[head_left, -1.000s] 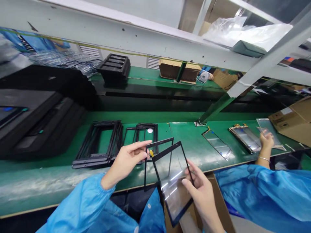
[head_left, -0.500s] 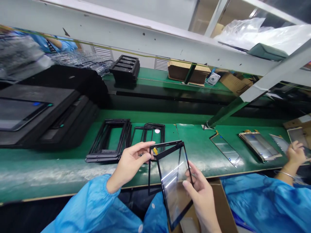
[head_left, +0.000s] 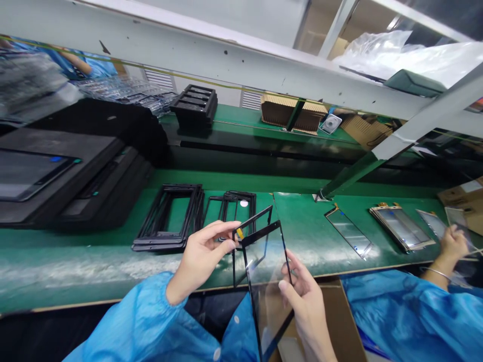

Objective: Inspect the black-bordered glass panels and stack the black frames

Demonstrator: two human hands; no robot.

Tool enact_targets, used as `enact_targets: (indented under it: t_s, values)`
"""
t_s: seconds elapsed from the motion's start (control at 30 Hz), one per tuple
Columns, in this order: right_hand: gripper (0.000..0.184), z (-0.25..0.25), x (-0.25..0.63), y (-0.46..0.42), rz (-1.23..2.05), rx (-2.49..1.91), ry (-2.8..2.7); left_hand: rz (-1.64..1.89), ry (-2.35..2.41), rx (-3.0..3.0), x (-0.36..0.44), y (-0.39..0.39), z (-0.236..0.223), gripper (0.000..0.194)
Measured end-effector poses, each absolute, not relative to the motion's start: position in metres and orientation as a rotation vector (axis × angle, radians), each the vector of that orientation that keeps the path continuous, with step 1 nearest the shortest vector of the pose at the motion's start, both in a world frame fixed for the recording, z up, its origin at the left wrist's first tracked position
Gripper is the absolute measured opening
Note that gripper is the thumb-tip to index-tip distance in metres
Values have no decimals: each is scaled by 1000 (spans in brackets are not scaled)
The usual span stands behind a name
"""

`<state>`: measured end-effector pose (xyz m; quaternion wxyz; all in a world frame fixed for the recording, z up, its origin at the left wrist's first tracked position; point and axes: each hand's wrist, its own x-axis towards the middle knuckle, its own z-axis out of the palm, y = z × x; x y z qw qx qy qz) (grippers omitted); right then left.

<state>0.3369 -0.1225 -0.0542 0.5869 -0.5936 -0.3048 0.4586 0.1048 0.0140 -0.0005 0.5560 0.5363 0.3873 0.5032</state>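
Note:
My left hand [head_left: 204, 250] pinches the left edge of a thin black frame [head_left: 252, 221], held up over the near edge of the green bench [head_left: 75, 271]. A small yellow tab shows at the corner by my fingertips. My right hand [head_left: 306, 296] grips the right edge of a black-bordered glass panel [head_left: 268, 281], tilted steeply and overlapping the frame in front of it. Both hands hover above my lap in blue sleeves, with a cardboard box [head_left: 339, 322] below them.
A stack of black frames [head_left: 169, 218] and a second small stack [head_left: 236, 203] lie on the bench. Black machines [head_left: 68, 176] stand at left. Glass panels [head_left: 349, 232] and a panel stack [head_left: 402, 226] lie to the right, where a co-worker's hand [head_left: 451, 246] in a blue sleeve holds a panel.
The glass panel in my right hand has tilted more upright and edge-on. The black frame in my left hand has tipped up at its far corner. The co-worker's hand shifted slightly.

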Motion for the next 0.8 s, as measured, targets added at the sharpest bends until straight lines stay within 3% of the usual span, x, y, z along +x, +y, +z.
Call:
enact_targets:
  t_s: [0.43, 0.8]
  values:
    - [70, -58, 318, -124, 797, -1505, -712, 1007, 839, 991, 108, 7, -3, 45]
    - [66, -52, 308, -122, 788, -1573, -707, 964, 787, 885, 109, 10, -10, 42]
